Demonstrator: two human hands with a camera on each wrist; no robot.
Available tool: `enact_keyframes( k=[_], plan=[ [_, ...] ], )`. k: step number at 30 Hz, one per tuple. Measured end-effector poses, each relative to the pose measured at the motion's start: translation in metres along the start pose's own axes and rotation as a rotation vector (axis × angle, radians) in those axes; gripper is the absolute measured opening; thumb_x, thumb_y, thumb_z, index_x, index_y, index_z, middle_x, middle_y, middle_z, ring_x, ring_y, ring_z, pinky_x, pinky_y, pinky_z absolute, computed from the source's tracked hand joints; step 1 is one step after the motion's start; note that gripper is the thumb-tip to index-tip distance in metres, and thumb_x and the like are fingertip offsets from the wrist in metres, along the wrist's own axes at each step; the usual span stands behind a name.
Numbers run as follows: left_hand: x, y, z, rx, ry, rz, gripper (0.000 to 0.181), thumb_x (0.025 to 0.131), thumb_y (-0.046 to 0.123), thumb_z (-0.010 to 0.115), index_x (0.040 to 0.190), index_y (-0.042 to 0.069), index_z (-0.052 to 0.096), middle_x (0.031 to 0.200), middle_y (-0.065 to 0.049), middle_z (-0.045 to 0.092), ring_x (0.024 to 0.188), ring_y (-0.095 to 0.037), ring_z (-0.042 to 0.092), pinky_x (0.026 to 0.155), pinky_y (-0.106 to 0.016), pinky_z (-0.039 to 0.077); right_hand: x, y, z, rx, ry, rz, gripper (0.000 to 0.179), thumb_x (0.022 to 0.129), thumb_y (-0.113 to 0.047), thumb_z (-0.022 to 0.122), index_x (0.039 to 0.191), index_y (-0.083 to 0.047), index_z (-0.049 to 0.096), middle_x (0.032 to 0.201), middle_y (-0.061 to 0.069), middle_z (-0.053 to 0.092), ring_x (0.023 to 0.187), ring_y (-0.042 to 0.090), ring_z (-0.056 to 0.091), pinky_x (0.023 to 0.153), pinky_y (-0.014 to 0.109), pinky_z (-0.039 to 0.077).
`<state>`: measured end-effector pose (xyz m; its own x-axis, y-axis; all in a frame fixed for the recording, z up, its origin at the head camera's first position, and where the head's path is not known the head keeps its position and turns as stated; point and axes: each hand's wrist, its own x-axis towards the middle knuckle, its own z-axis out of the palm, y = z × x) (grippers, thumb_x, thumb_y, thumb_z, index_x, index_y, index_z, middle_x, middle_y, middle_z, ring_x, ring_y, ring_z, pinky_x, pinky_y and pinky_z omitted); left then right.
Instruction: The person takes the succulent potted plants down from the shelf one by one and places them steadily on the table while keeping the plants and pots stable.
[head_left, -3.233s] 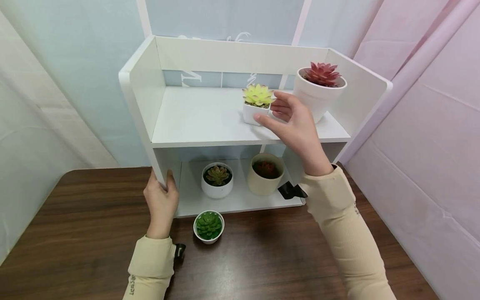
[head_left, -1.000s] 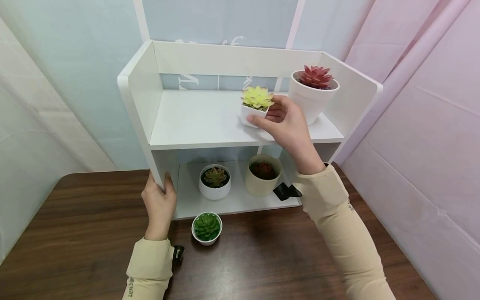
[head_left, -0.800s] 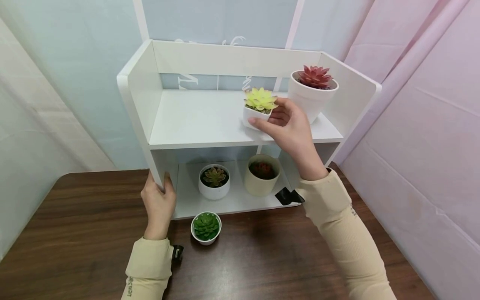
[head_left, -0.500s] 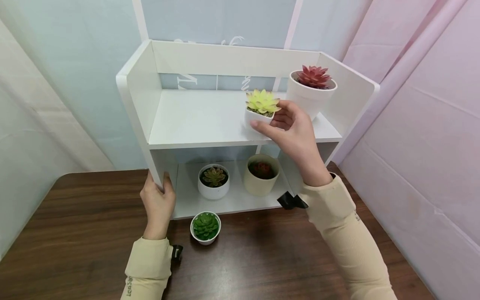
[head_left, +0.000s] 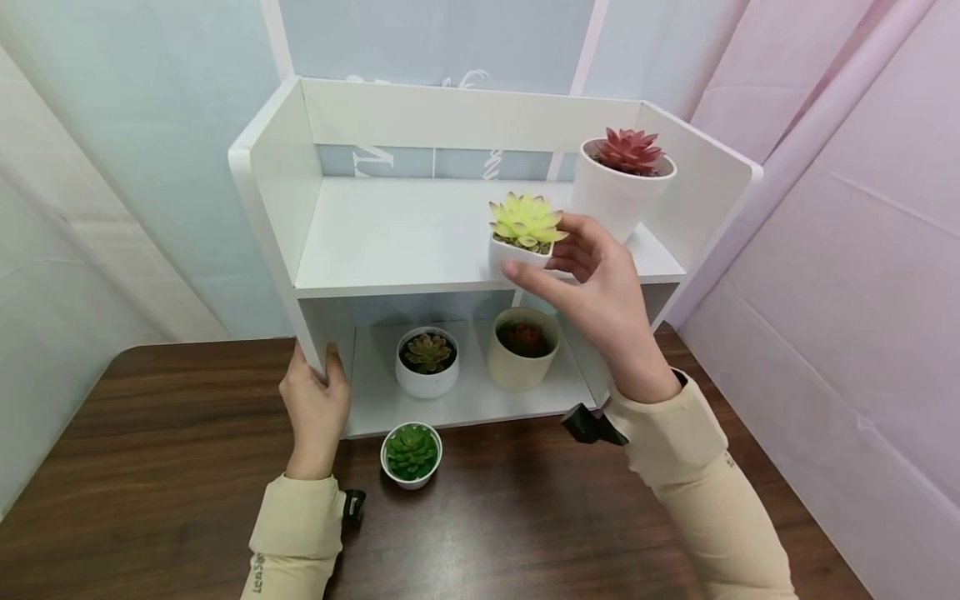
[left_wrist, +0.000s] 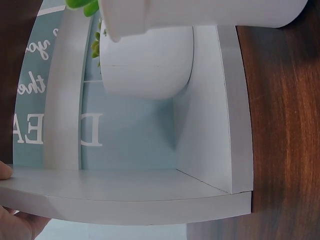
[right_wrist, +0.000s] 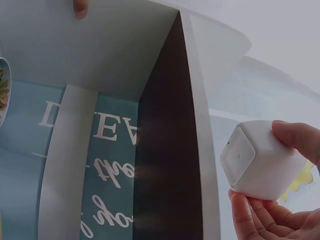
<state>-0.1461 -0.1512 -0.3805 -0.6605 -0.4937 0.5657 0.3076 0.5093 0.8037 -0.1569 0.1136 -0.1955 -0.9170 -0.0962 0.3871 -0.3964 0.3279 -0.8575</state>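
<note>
My right hand (head_left: pixel 603 296) pinches a small white pot with a yellow-green succulent (head_left: pixel 527 223) between thumb and fingers. The pot is held in front of the upper board of a white two-tier shelf (head_left: pixel 397 242). In the right wrist view the pot (right_wrist: pixel 262 160) is seen from below, its square base off any surface. My left hand (head_left: pixel 318 408) grips the front edge of the shelf's left side panel. Only some of its fingers (left_wrist: pixel 15 225) show in the left wrist view, at the lower left.
On the upper board stands a red succulent in a white pot (head_left: pixel 618 187). Below are a succulent in a round white pot (head_left: pixel 427 379) and a cream pot (head_left: pixel 517 368) with a reddish plant. A green succulent (head_left: pixel 412 452) stands on the wooden table (head_left: pixel 487 533) before the shelf.
My right hand has closed on the small succulent pot, lifted it off the upper board and drawn it forward toward me. The left hand keeps its grip on the side panel.
</note>
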Motion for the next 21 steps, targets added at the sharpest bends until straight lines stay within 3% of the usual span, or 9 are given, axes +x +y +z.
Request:
enact_keyframes(
  k=[21],
  plan=[
    [0.000,0.000,0.001,-0.001,0.005,0.004,0.026,0.091,-0.002,0.053,0.116,-0.009,0.059,0.110,-0.029,0.065,0.102,-0.045,0.062,0.081,-0.061,0.047,-0.035,0.005,0.000,0.014,-0.020,-0.090,0.051,0.072,-0.006,0.082,0.117,-0.005,0.059,0.107,0.003,0.063,0.092,0.016,0.063,0.087,0.025,0.049]
  ],
)
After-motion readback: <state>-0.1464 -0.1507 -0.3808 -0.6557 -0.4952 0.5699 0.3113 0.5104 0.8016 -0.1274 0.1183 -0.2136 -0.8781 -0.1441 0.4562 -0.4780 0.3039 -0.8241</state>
